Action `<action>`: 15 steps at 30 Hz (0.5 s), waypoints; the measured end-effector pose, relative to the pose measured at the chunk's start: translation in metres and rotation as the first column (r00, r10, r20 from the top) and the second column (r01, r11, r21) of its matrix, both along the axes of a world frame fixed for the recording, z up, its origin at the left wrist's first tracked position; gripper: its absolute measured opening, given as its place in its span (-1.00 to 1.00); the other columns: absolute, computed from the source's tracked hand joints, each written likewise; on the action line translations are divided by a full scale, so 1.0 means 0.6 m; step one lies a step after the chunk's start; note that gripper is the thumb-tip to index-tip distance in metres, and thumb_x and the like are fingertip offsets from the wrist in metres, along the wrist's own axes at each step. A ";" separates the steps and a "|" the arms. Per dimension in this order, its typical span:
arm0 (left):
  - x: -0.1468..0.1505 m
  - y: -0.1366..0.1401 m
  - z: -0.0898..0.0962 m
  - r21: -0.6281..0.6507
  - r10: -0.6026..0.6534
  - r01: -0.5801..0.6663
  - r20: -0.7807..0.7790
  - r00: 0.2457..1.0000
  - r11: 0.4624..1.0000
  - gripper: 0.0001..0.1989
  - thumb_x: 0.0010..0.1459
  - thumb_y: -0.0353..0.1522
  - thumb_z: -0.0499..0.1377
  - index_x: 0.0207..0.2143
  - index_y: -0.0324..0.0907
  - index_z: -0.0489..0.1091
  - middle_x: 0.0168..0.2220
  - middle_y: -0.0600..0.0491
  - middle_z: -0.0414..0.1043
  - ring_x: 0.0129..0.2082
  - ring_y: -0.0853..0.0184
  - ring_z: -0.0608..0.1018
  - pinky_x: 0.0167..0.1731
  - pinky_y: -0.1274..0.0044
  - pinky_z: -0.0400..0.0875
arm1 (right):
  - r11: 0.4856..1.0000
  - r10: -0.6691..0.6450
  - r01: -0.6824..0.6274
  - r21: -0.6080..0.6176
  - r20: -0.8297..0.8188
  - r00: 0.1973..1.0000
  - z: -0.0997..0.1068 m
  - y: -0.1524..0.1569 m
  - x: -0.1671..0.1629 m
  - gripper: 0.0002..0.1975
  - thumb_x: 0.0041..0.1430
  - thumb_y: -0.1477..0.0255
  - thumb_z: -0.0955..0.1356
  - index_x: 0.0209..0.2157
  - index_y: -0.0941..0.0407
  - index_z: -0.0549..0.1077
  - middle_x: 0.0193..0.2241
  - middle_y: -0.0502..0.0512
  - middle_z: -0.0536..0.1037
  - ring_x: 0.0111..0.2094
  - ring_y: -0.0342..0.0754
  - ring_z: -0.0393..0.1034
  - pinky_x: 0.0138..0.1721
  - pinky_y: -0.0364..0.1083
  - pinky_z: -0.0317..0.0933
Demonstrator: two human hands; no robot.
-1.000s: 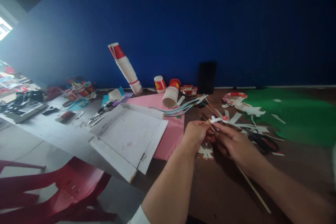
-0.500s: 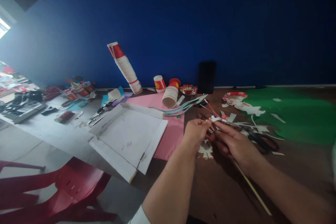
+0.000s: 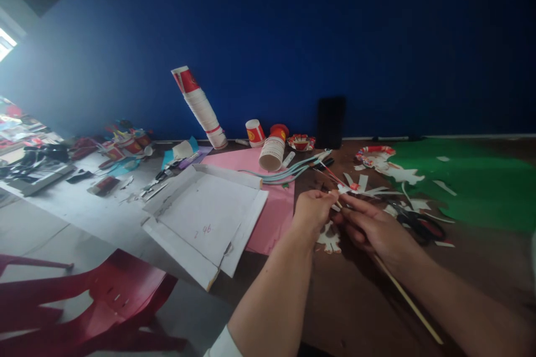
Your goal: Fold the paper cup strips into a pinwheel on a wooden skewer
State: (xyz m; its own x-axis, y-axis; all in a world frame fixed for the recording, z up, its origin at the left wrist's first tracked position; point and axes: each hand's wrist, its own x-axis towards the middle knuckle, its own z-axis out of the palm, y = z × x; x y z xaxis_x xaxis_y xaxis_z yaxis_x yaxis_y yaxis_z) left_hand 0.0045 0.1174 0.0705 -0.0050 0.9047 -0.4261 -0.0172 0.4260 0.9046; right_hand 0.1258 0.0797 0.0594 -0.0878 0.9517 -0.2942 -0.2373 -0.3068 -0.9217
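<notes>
My left hand (image 3: 315,213) is closed in a pinch at the upper end of a thin wooden stick (image 3: 408,302), with a bit of white paper strip (image 3: 336,208) at its fingertips. Around the same stick, just below that end, the fingers of my right hand (image 3: 379,230) are closed. The stick's long lower part slants out under my right palm toward the lower right. Beneath my hands lies a white paper cutout (image 3: 329,238), partly covered. Beyond the fingertips are a red-and-white paper piece (image 3: 354,186) and several loose white strips (image 3: 371,192).
Black scissors (image 3: 419,223) lie right of my right hand, near a green sheet (image 3: 477,184). To the left are a white box lid (image 3: 205,217) on pink paper (image 3: 268,234), grey-blue cables (image 3: 288,173) and stacked paper cups (image 3: 203,111). A red chair (image 3: 121,284) stands lower left.
The white strip between my fingertips shows less now. The stick's lower end has swung slightly to the right. Both hands stay in nearly the same place.
</notes>
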 end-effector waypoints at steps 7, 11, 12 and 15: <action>0.001 0.000 -0.002 0.000 -0.004 0.004 0.041 0.999 1.000 -0.66 0.19 -0.20 0.28 -0.53 -0.18 0.30 -0.69 0.20 0.17 -0.72 0.52 0.20 -0.66 0.61 0.03 | 1.000 0.011 -0.010 0.018 -0.062 0.998 -0.008 0.010 0.006 -0.48 -0.10 0.32 0.47 -0.01 0.05 0.57 -0.52 -0.03 0.47 -0.72 -0.31 -0.06 -0.76 -0.25 -0.28; 0.000 0.001 -0.001 0.013 -0.012 0.011 0.094 0.996 1.000 -0.65 0.23 -0.16 0.24 -0.49 -0.21 0.35 -0.61 0.16 0.27 -0.66 0.52 0.28 -0.66 0.64 0.10 | 1.000 -0.025 0.025 0.001 -0.069 0.997 -0.004 0.010 0.007 -0.52 -0.12 0.34 0.47 -0.07 0.08 0.58 -0.54 -0.04 0.46 -0.72 -0.32 -0.07 -0.76 -0.26 -0.28; 0.000 0.001 0.000 0.007 -0.013 0.012 0.112 0.994 1.000 -0.64 0.26 -0.15 0.20 -0.47 -0.23 0.37 -0.58 0.14 0.30 -0.65 0.52 0.29 -0.65 0.65 0.11 | 0.999 -0.039 0.038 -0.011 -0.073 0.997 -0.001 0.009 0.007 -0.52 -0.13 0.35 0.48 -0.07 0.09 0.58 -0.54 -0.04 0.46 -0.71 -0.32 -0.06 -0.76 -0.27 -0.28; -0.001 0.000 0.007 -0.022 -0.037 0.041 0.151 0.988 0.999 -0.62 0.34 -0.16 0.11 -0.43 -0.26 0.41 -0.54 0.08 0.37 -0.63 0.52 0.33 -0.64 0.67 0.15 | 0.997 -0.066 0.062 -0.041 -0.092 0.994 0.007 0.008 0.006 -0.52 -0.15 0.37 0.48 -0.08 0.10 0.57 -0.54 -0.03 0.46 -0.70 -0.31 -0.05 -0.75 -0.28 -0.27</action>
State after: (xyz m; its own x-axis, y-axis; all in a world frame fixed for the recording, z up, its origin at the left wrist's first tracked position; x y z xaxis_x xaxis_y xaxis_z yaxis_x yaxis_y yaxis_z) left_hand 0.0040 0.1176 0.0749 0.0959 0.8921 -0.4414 -0.1353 0.4511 0.8822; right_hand 0.1297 0.0843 0.0638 -0.0559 0.9444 -0.3241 -0.3415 -0.3231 -0.8826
